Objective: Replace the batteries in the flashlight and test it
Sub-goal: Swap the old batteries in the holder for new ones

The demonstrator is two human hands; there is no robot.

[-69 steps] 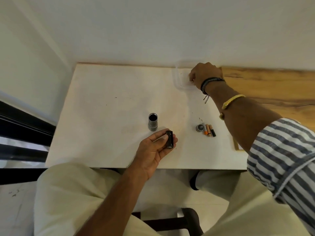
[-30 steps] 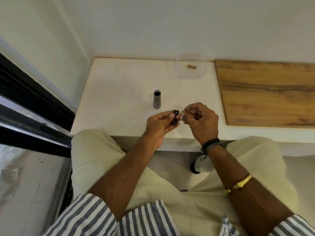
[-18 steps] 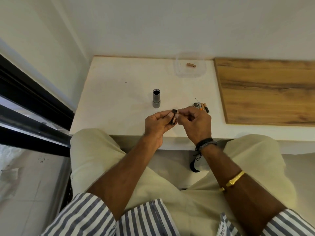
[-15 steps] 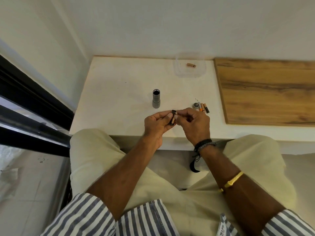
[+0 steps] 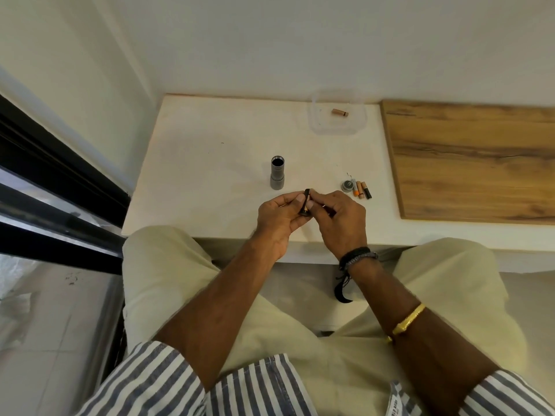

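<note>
My left hand (image 5: 280, 217) grips a small black battery holder (image 5: 306, 202) over the near edge of the white table (image 5: 210, 175). My right hand (image 5: 339, 219) meets it from the right, its fingertips pinching a battery against the holder; the battery is mostly hidden by my fingers. The grey flashlight body (image 5: 277, 172) stands upright on the table, open end up, just beyond my left hand. The flashlight's round end cap (image 5: 347, 185) lies to the right with three loose batteries (image 5: 362, 190) beside it.
A clear plastic container (image 5: 357, 127) at the back of the table holds one copper-coloured battery (image 5: 340, 112). A wooden board (image 5: 474, 160) lies to the right of the table. A dark window frame runs along the left. My knees sit under the table's near edge.
My right hand came back from the container at the back with a battery and joined my left hand at the holder. Over the last half second both hands stay together, barely shifting.
</note>
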